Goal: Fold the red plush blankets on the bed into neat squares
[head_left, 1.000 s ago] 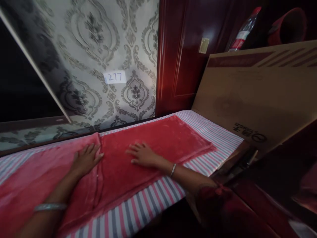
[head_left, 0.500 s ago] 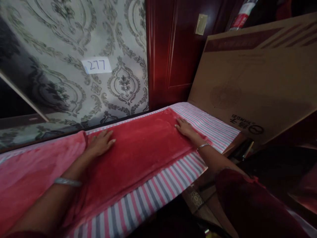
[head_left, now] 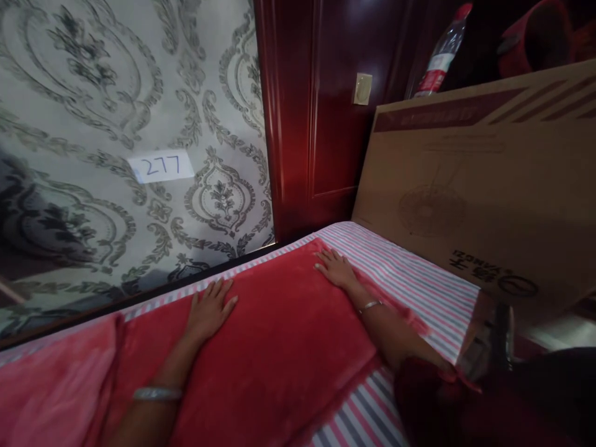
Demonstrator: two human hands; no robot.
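A red plush blanket lies folded in a broad flat strip over a striped cloth. My left hand rests on the blanket's middle part, palm down with fingers spread. At the right end, my right hand lies flat near the blanket's edge, its fingers also apart. Neither hand grips the fabric. A lighter pinkish-red fold of plush overlaps at the left, beyond my left forearm.
Patterned wallpaper with a paper label reading 277 rises behind. A dark red wooden panel adjoins it. At the right leans a large cardboard box, with a plastic bottle behind its top edge.
The view has shifted, so wall and box sit lower in it. My left hand has slid rightward along the blanket. My right hand stays by the right end, slightly further onto the fabric.
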